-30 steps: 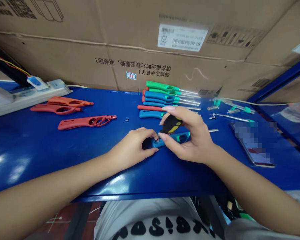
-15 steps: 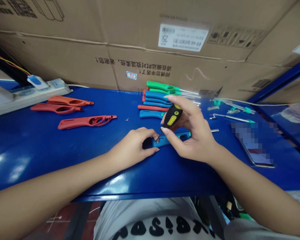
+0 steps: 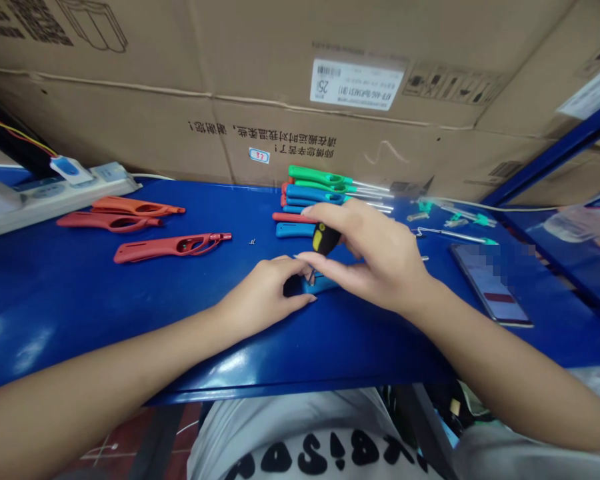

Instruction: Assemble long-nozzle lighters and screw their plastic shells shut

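Note:
My right hand is closed round the black and yellow handle of a screwdriver. The screwdriver points down at the near end of a blue gas lighter, which lies on the table. My left hand pinches that end of the lighter between thumb and fingers. My right hand covers much of the lighter, though its metal tip shows beyond the fingers. Small screws lie on the table left of my hands. The screwdriver's tip is partly hidden by my left fingers.
Red and orange lighter shells lie to the left, near a white power strip. Several finished-looking lighters are stacked at the back. On the right are a phone and loose lighter parts. A cardboard box stands behind.
My right hand has turned over the screwdriver, bringing its handle lower and more upright above the lighter. My left hand keeps its hold. The view has shifted slightly.

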A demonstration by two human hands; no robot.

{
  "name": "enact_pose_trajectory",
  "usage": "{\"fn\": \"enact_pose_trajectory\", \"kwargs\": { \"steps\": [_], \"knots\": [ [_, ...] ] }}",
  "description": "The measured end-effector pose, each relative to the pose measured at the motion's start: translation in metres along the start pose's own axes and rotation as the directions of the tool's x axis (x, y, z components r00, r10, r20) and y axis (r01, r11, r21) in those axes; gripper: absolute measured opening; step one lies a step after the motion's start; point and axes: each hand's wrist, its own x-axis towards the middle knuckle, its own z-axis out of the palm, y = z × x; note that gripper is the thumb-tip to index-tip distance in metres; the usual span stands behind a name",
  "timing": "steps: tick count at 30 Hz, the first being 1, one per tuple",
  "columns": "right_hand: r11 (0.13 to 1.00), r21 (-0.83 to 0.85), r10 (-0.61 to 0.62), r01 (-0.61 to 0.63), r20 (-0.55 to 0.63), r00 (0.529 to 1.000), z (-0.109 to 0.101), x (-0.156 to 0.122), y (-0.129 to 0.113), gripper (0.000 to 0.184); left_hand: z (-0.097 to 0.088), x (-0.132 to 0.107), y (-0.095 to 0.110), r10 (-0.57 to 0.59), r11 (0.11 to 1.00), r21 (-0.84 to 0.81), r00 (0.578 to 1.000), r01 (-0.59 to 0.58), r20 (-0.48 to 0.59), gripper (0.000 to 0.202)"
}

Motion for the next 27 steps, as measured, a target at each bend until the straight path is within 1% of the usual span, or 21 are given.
{"fn": "enact_pose_trajectory", "kwargs": {
  "steps": [1, 2, 5, 7, 9, 11, 13, 16, 18, 20, 21, 22, 25, 26, 27],
  "knots": [
    [1.000, -0.028, -0.013, 0.013, 0.018, 1.000, -0.001, 0.003, -0.001, 0.040, 0.000, 0.000, -0.001, 0.002, 1.000, -0.001, 1.000, -0.002, -0.004, 0.015],
    [1.000, -0.020, -0.012, 0.012, 0.043, 0.999, -0.003, 0.006, -0.002, 0.039, 0.001, 0.000, -0.001, 0.006, 1.000, -0.006, 1.000, -0.006, -0.004, 0.014],
    [0.993, 0.112, 0.028, -0.042, 0.125, 0.992, -0.006, 0.014, -0.005, 0.043, 0.000, -0.001, -0.002, 0.018, 0.999, -0.031, 1.000, -0.017, 0.014, 0.014],
    [0.990, 0.126, 0.048, -0.067, 0.146, 0.988, -0.008, 0.016, -0.006, 0.043, 0.000, 0.000, -0.001, 0.016, 0.999, -0.043, 1.000, -0.015, 0.021, 0.013],
    [0.997, 0.035, 0.067, -0.070, 0.086, 0.994, -0.007, 0.016, -0.006, 0.039, -0.001, 0.000, -0.001, 0.014, 0.999, -0.047, 1.000, -0.014, 0.016, 0.014],
    [0.996, -0.044, 0.084, -0.083, 0.001, 0.997, -0.005, 0.014, -0.006, 0.042, -0.001, 0.000, -0.001, 0.016, 0.999, -0.046, 1.000, -0.016, 0.008, 0.016],
    [0.994, 0.002, 0.106, -0.106, -0.026, 0.994, -0.003, 0.013, -0.006, 0.040, -0.001, 0.000, -0.001, 0.008, 0.999, -0.044, 1.000, -0.007, 0.016, 0.016],
    [0.978, 0.147, 0.147, -0.145, -0.001, 0.989, -0.001, 0.013, -0.004, 0.038, -0.001, -0.001, 0.001, -0.005, 0.999, -0.041, 0.999, 0.007, 0.040, 0.015],
    [0.982, 0.119, 0.153, -0.143, -0.072, 0.986, 0.000, 0.013, -0.003, 0.033, -0.002, -0.001, 0.001, -0.005, 0.999, -0.038, 0.999, 0.006, 0.041, 0.015],
    [0.989, 0.032, 0.146, -0.143, -0.164, 0.976, 0.001, 0.012, -0.001, 0.033, -0.002, -0.001, 0.002, -0.004, 0.999, -0.034, 0.999, 0.005, 0.036, 0.016],
    [0.990, 0.015, 0.144, -0.144, -0.187, 0.972, 0.001, 0.011, -0.001, 0.033, -0.002, -0.001, 0.002, -0.004, 0.999, -0.031, 0.999, 0.005, 0.035, 0.016],
    [0.989, 0.034, 0.149, -0.145, -0.181, 0.972, 0.001, 0.010, 0.000, 0.034, -0.002, 0.000, 0.002, -0.004, 1.000, -0.030, 0.999, 0.006, 0.036, 0.016],
    [0.972, 0.182, 0.168, -0.151, -0.085, 0.982, -0.001, 0.008, 0.002, 0.036, -0.002, 0.000, 0.001, -0.009, 0.999, -0.030, 0.999, 0.010, 0.050, 0.016],
    [0.971, 0.194, 0.159, -0.143, -0.075, 0.984, -0.002, 0.007, 0.003, 0.034, -0.002, 0.000, 0.000, -0.009, 1.000, -0.029, 0.999, 0.010, 0.051, 0.016],
    [0.977, 0.171, 0.145, -0.129, -0.087, 0.986, -0.003, 0.007, 0.004, 0.031, -0.002, 0.000, 0.000, -0.007, 1.000, -0.028, 0.999, 0.009, 0.048, 0.016]
  ]
}}
